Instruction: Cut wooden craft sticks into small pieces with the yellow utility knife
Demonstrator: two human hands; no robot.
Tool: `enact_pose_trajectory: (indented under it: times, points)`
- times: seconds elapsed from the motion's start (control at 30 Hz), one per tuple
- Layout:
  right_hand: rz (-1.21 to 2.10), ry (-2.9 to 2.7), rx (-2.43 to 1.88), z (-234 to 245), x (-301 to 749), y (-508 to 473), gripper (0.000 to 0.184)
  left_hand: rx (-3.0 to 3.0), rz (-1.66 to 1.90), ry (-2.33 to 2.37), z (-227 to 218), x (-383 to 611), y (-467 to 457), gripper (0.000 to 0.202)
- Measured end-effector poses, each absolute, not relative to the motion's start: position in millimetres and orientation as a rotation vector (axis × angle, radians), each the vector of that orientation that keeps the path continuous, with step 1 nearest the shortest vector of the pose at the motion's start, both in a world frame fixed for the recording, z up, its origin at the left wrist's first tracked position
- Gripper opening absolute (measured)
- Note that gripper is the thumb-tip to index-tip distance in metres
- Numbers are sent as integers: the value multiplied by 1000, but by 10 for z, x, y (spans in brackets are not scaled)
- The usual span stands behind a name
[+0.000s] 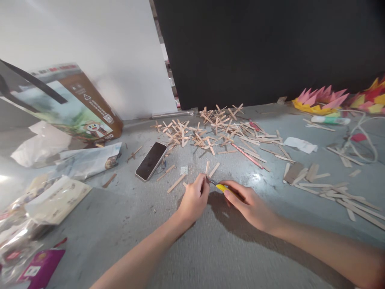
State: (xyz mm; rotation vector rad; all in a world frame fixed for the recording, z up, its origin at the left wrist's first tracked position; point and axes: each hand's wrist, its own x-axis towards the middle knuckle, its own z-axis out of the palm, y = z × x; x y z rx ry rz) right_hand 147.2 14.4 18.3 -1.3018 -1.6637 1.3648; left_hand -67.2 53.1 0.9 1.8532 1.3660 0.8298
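My left hand (pixel 195 197) pinches a small wooden craft stick (pixel 207 167), which points up and away from me. In my right hand (pixel 247 202) is a yellow utility knife (pixel 222 188), its blade end reaching to the stick at my left fingertips. Whether the blade cuts into the wood is too small to tell. Just beyond my fingers another loose stick (pixel 214 170) lies on the grey surface (pixel 168 245). To the left of my left hand lies one more stick (pixel 176 183), below a small pale square (pixel 184 170).
A phone (pixel 151 161) lies left of a heap of crossed sticks (pixel 192 134). Plain sticks (pixel 337 192) and a glue stick (pixel 330 120) are at right, below a pink-and-yellow paper flower (pixel 320 100). A printed bag (pixel 75 104) and wrappers (pixel 57 200) crowd the left. A red-patterned pencil-like rod (pixel 247 155) lies near the heap.
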Motion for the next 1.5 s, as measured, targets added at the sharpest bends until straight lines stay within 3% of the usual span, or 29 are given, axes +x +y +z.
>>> enact_pose_trajectory:
  times: [1.5]
  points:
    - [1377, -1654, -1296, 162, 1478, 151, 50, 1831, 818, 1366, 25, -664, 531, 21]
